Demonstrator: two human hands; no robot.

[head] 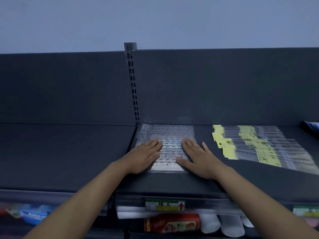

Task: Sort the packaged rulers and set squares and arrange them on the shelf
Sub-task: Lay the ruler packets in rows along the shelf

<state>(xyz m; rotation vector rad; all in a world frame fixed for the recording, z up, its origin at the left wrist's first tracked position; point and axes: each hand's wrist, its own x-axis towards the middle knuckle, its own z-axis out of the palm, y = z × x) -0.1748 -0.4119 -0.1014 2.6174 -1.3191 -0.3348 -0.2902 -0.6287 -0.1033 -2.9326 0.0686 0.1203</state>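
Head view, top shelf [69, 152] of a dark display unit. I see the left hand [145, 156] and the right hand [202, 159] lying palm-down, fingers straight and slightly spread, gripping nothing, on a pile of clear-packaged rulers [172, 140]. This pile lies flat in the back-left corner of the right-hand shelf board, just beside the slotted upright [133, 83]. It runs from the back edge towards the front. The hands hide its two front corners, and its blue and reddish print is too blurred for me to read. A second group, the yellow-tagged packaged rulers [259, 145], lies fanned out near the right edge of the same board, apart from the first. Its far end blurs out, and I cannot count the packs. At the back-right corner a dark object [310, 126] is cut off by the frame. On the front edge sits a price label [164, 204] bearing a red arrow. Below it, partly hidden by the shelf lip, lie a red bottle [172, 223], white rolls [229, 226] and, at lower left, blue packets [34, 214], which are indistinct. I cannot make out any set squares.
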